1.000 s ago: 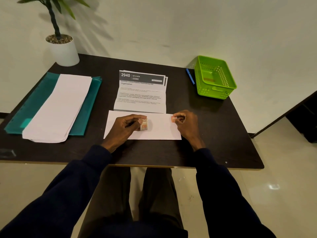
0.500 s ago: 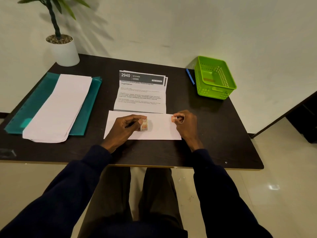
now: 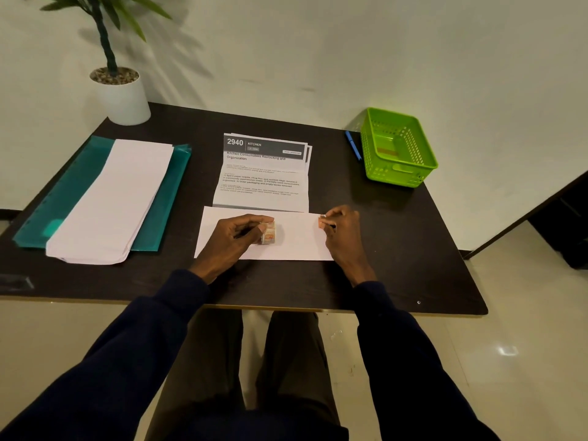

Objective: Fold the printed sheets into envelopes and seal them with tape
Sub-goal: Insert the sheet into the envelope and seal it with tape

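1. Envelope point(image 3: 292, 246): white, lying flat at the centre of the frame, near the front edge of the dark table point(image 3: 413, 249). Both hands rest on it.
2. Tape roll point(image 3: 269, 233): small, orange-printed, standing on the envelope just left of its middle, gripped by the left hand.
3. Left hand point(image 3: 237, 235): palm down over the envelope's left half, wrist angled in from the lower left, fingers curled and thumb closed around the roll.
4. Right hand point(image 3: 342, 229): at the envelope's upper right corner, knuckles up, thumb and forefinger pinched on a short orange tape end point(image 3: 321, 222). Whether a strip runs between that end and the roll cannot be told.
5. Printed sheets point(image 3: 264, 173): a creased stack headed "2940 KITCHEN", directly above the envelope, its lower edge touching or just overlapping the envelope's top edge.
6. Blank envelope stack point(image 3: 109, 202): long white pieces laid on a teal folder point(image 3: 79, 173), left of centre, well apart from the hands.
7. Green basket point(image 3: 397, 148): perforated plastic, upper right of the table, with a blue pen point(image 3: 353, 144) just beside its left wall.
8. Potted plant point(image 3: 119, 90): white pot, upper left corner of the table.
9. Change from the earlier frames: none discernible; both hands, the roll and the envelope hold the same positions as half a second and one second before.
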